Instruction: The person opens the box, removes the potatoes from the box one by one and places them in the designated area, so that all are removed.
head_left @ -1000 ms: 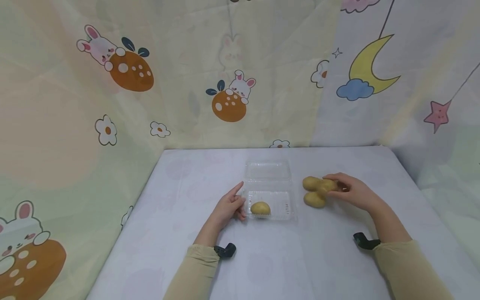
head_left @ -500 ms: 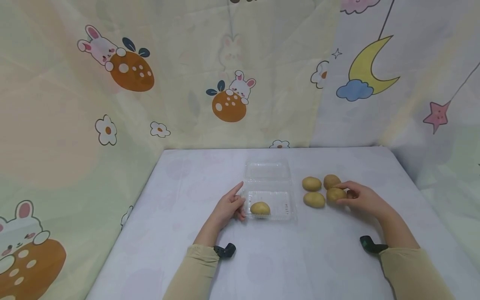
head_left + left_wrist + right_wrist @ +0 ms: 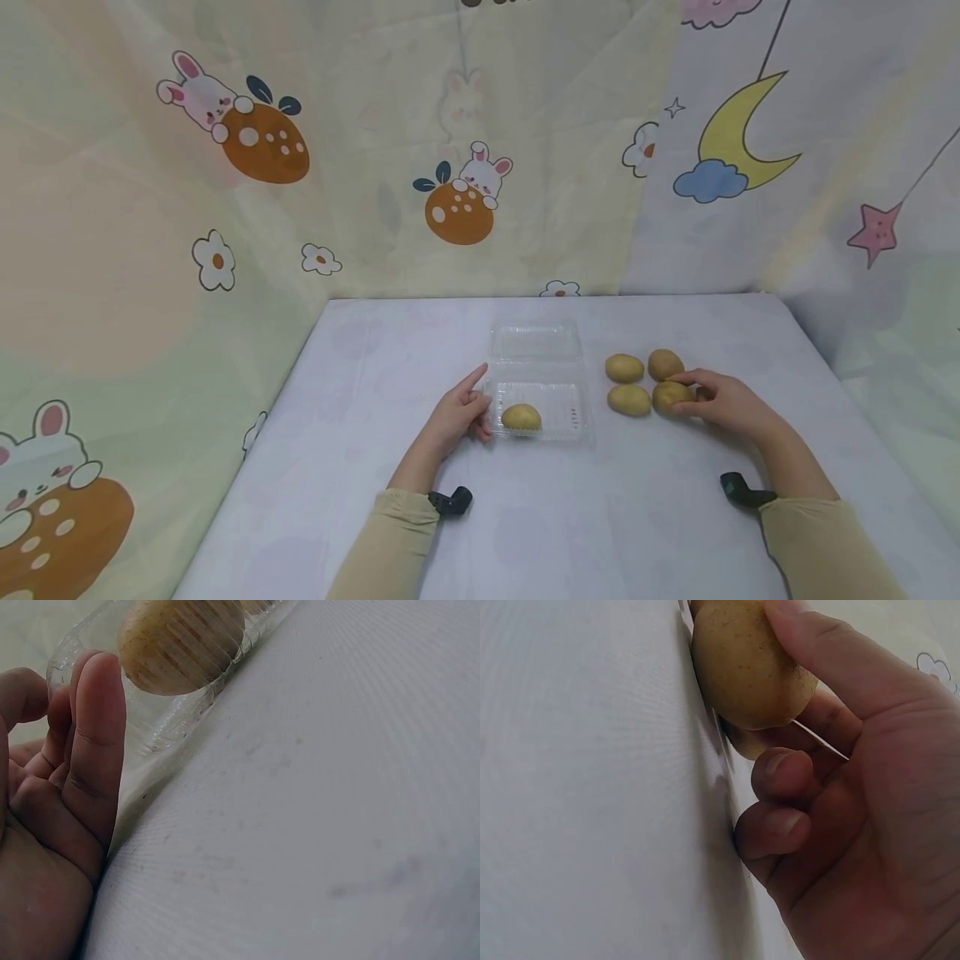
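Note:
My right hand (image 3: 723,404) pinches a potato (image 3: 670,398) between thumb and fingers, low at the tabletop; its lower fingers curl beside it in the right wrist view. Close around it lie three more potatoes: one behind it (image 3: 665,364), one to its left (image 3: 629,400) and one at the back left (image 3: 624,367). A clear plastic clamshell box (image 3: 558,408) lies with its lid laid back, a single potato (image 3: 521,417) in its front left part. At the box's left edge rests my left hand (image 3: 459,412), index finger stretched forward, thumb by the front corner.
A pale cloth covers the table (image 3: 360,533). Behind and beside it hang printed curtains (image 3: 360,167) with rabbits, flowers and a moon. Black wrist cameras (image 3: 452,502) sit at both sleeve cuffs.
My right hand has brought its potato toward me and right, down in front of the back right potato, so the group now stands in two rows. The left hand and box stay put.

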Demonstrator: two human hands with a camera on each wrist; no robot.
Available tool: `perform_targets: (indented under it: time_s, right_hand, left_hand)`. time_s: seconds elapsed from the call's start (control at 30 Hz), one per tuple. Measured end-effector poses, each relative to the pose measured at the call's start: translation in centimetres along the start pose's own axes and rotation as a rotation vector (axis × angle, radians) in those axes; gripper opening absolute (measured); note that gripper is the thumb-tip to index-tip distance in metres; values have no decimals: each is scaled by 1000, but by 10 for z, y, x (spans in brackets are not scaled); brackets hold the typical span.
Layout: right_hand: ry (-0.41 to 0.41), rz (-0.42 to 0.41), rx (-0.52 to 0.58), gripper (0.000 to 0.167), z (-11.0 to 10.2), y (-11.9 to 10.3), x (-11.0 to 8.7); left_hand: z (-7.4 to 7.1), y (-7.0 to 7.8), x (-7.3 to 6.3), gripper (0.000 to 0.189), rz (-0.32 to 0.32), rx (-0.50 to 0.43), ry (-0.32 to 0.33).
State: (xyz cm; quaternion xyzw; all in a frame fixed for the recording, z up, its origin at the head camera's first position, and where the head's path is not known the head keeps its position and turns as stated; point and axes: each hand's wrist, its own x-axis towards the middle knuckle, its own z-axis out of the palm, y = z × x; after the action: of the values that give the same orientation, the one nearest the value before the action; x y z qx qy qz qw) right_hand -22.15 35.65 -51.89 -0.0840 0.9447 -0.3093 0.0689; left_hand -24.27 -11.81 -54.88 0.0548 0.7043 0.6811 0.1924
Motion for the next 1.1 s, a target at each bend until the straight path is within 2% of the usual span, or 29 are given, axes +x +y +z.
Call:
perform_targets:
  time_s: [0.43,0.67,0.87,1.1]
  right_hand:
    - [-10,-39,-28,65,-1,-2,-1]
    - [-16,-13,-40,67,-2,0,0]
    - [13,-45,-39,58,-8,-5,-4]
    - [61,-86,20,46,-16,-16,-4]
  left_hand:
    - [0,0,-1,65,5,-13,-11]
    - [2,3,-2,66,7,-4,-9]
    - [1,2,-2,65,9,-3,-9]
    - [1,1,-2,64,9,0,-8]
